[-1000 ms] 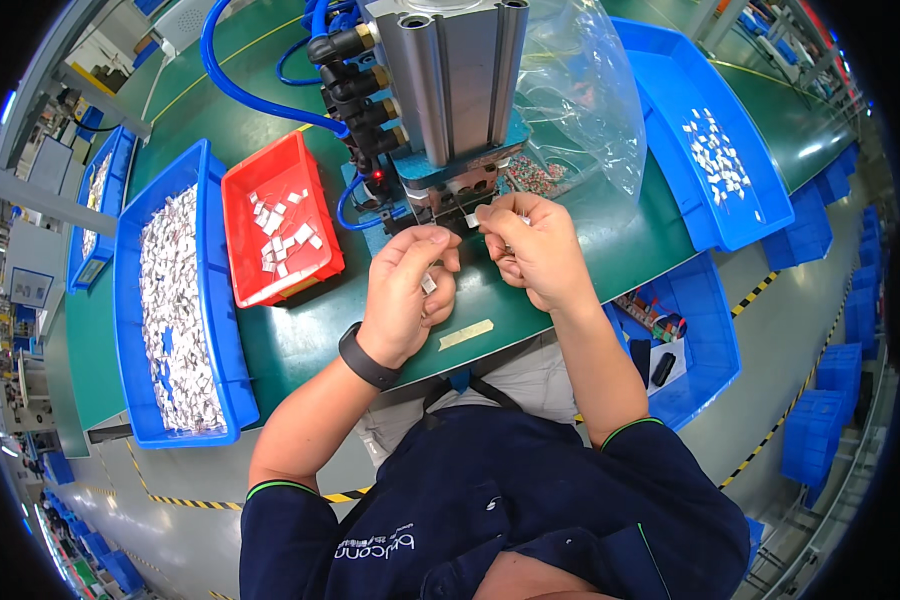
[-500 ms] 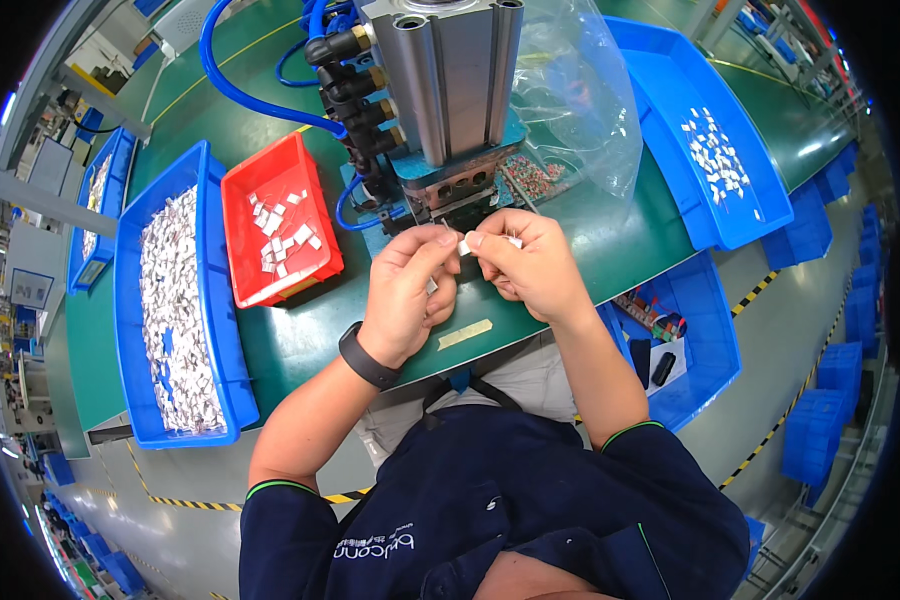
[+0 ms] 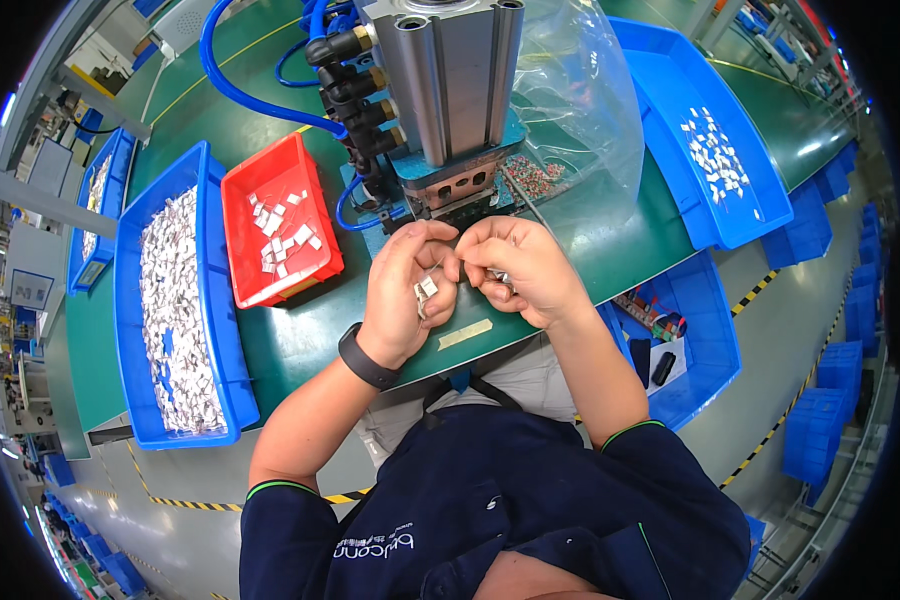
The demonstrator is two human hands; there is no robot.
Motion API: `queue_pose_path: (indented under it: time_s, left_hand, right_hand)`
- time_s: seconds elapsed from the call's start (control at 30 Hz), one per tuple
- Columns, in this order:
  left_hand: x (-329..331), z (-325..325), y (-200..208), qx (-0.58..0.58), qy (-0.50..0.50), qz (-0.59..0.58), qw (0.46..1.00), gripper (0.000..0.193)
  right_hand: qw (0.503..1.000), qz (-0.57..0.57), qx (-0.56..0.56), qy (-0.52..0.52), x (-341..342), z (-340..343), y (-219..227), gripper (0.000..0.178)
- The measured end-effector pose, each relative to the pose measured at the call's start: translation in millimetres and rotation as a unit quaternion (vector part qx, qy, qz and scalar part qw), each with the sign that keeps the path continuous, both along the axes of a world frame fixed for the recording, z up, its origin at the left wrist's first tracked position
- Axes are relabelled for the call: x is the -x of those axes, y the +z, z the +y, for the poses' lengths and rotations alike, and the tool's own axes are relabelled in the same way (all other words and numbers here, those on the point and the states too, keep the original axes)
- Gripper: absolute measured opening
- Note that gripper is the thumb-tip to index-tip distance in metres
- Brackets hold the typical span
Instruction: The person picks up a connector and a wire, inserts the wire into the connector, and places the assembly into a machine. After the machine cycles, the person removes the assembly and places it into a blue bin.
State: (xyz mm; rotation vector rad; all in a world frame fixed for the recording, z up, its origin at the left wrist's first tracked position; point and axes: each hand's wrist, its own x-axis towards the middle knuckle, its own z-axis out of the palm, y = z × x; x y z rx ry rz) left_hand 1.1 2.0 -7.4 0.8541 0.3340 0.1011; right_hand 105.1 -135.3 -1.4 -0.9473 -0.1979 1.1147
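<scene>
Hands are up close to each other right now, just in front of the press [image 3: 455,90], over the green table [image 3: 310,350]. My left hand [image 3: 400,275] is curled around a few small white parts [image 3: 426,289], and they show a lot better than half a second ago, when just a bit of white peeked out of my palm. My right hand [image 3: 528,268] has its thumb and forefinger drawn in near my left fingertips, with some pale bits [image 3: 497,274] tucked in the curled fingers below. Honestly can't tell if anything's pinched between those tips. A second ago that hand was right up at the press tooling with a white piece, then it had one between thumb and finger beside my left fingertips; that spot now shows only fingers. The tooling's in plainer view now too. Everything else sits the same as before: red bin [image 3: 295,285] with a few white parts off to my left, the packed blue tray [image 3: 225,330] beyond it, and the blue tub [image 3: 660,75] with a small scatter over on my right.
</scene>
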Motion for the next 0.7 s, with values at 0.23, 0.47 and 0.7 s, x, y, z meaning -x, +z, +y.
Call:
queue_pose_path:
  time_s: [0.23,0.47,0.7]
  left_hand:
    - [0.8,-1.7,2.8,0.039,-0.012,0.010,0.999,0.027]
    - [2.0,-1.3,2.8,0.023,-0.029,0.010,0.999,0.024]
    - [1.3,-1.4,-1.4,0.001,-0.065,0.015,0.998,0.017]
  right_hand:
    - [0.937,-0.345,0.052,-0.030,15.4,-2.3,3.4,0.017]
    - [0.864,-0.489,0.118,-0.008,14.7,-4.6,18.4,0.015]
    - [0.869,-0.474,0.134,-0.049,-1.4,-10.1,18.4,0.017]
